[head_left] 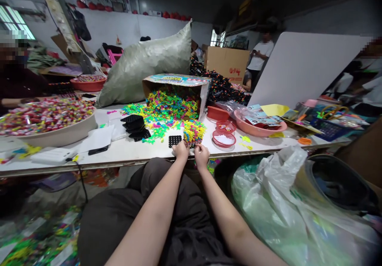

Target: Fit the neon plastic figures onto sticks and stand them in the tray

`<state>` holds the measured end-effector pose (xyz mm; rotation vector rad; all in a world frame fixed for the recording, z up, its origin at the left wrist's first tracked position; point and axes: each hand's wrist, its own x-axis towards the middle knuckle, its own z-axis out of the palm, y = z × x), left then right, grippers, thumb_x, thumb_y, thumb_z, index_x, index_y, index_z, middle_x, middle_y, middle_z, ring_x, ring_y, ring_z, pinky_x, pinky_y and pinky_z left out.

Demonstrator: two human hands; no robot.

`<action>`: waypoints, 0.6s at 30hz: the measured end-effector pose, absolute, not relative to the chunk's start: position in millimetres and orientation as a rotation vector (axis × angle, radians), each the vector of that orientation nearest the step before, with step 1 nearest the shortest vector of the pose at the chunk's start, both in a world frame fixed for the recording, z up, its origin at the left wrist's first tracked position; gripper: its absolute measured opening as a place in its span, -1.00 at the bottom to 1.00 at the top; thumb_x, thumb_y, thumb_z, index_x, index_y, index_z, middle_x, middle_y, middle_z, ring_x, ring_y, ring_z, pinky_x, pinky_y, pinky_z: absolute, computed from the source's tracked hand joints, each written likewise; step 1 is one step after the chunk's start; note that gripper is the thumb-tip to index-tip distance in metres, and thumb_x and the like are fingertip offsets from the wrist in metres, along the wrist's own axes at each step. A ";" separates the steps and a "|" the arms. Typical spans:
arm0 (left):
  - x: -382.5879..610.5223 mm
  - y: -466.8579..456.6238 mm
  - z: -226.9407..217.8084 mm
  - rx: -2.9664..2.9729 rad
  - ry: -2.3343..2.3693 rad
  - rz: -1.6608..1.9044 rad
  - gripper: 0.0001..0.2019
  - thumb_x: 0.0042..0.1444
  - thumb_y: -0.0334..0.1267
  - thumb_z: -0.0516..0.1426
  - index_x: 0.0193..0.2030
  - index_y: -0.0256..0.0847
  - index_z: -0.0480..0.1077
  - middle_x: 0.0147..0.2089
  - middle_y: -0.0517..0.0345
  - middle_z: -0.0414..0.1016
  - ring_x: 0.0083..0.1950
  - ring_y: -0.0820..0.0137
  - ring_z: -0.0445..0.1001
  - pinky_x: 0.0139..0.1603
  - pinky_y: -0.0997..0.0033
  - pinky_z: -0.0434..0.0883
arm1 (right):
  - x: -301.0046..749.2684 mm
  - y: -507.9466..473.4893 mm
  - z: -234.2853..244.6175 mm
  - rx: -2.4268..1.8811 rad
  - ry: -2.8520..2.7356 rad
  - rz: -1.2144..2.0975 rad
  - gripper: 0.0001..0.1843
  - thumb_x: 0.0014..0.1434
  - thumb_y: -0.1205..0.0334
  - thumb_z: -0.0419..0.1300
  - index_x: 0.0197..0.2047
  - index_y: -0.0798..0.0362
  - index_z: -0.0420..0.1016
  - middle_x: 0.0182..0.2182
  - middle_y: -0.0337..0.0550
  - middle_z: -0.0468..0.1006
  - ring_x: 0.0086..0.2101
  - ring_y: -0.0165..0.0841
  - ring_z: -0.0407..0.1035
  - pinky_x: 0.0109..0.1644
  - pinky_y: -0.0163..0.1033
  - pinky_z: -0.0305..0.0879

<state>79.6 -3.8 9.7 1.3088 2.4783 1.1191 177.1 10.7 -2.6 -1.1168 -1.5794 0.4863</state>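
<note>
At the table's front edge, my left hand (181, 151) is closed, its fingertips at the near left corner of a dense block of small colourful plastic pieces (194, 130). My right hand (202, 156) is curled closed at the near right corner of that block. What the fingers pinch is too small to make out. The pieces stand packed upright, with a dark base partly showing under them. Just left of my left hand lies a black tray with a grid of holes (175, 140). More black trays (135, 126) are stacked further left. Loose colourful pieces spill from an open cardboard box (204, 98) behind.
Two small red baskets (223, 144) and a pink basin (276, 130) stand to the right. A large tub of wrapped pieces (68, 132) is at left. Behind the box leans a bulging sack (149, 65). A plastic bag (268, 202) hangs below the table at right. Other people are nearby.
</note>
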 end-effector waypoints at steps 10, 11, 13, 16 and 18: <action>100.5 -15.1 11.2 1.348 2.400 1.229 -0.90 0.01 -0.21 0.07 -0.38 -0.19 0.26 -0.31 0.16 0.48 -0.24 0.37 0.39 -0.08 0.30 0.05 | 187.2 30.0 -16.2 -1.194 -1.503 0.521 -0.50 -0.07 0.30 -0.02 0.00 0.18 0.24 -0.18 0.05 0.46 -0.26 -0.26 0.35 -0.18 -0.20 0.21; 103.8 -16.0 9.7 1.360 2.384 1.237 -0.90 0.02 -0.22 0.07 -0.37 -0.18 0.27 -0.30 0.17 0.48 -0.23 0.38 0.39 -0.08 0.31 0.04 | 189.7 35.0 -21.0 -1.172 -1.534 0.591 -0.47 -0.07 0.30 -0.02 0.04 0.17 0.19 -0.17 0.05 0.46 -0.28 -0.28 0.36 -0.21 -0.22 0.23; 109.1 -17.1 6.5 1.370 2.362 1.245 -0.92 0.04 -0.23 0.04 -0.35 -0.18 0.27 -0.27 0.18 0.47 -0.21 0.39 0.39 -0.08 0.31 0.03 | 195.9 45.2 -28.5 -1.107 -1.583 0.713 -0.42 -0.06 0.31 -0.03 0.10 0.15 0.10 -0.13 0.04 0.45 -0.30 -0.31 0.38 -0.24 -0.25 0.26; 114.3 -17.6 3.2 1.337 2.364 1.246 -0.92 0.04 -0.28 0.04 -0.30 -0.19 0.26 -0.22 0.16 0.45 -0.16 0.36 0.37 -0.09 0.30 0.03 | 205.9 61.7 -32.2 -1.125 -1.605 0.812 -0.36 -0.06 0.33 -0.06 0.15 0.15 0.01 -0.04 0.08 0.37 -0.21 -0.31 0.36 -0.17 -0.24 0.27; 116.6 -17.9 3.2 1.296 2.384 1.252 -0.87 0.01 -0.32 0.05 -0.26 -0.21 0.25 -0.19 0.11 0.43 -0.12 0.32 0.36 -0.10 0.29 0.02 | 210.8 73.9 -30.0 -1.163 -1.631 0.858 -0.32 -0.09 0.36 -0.06 0.17 0.15 -0.02 0.01 0.09 0.32 -0.11 -0.30 0.32 -0.08 -0.23 0.24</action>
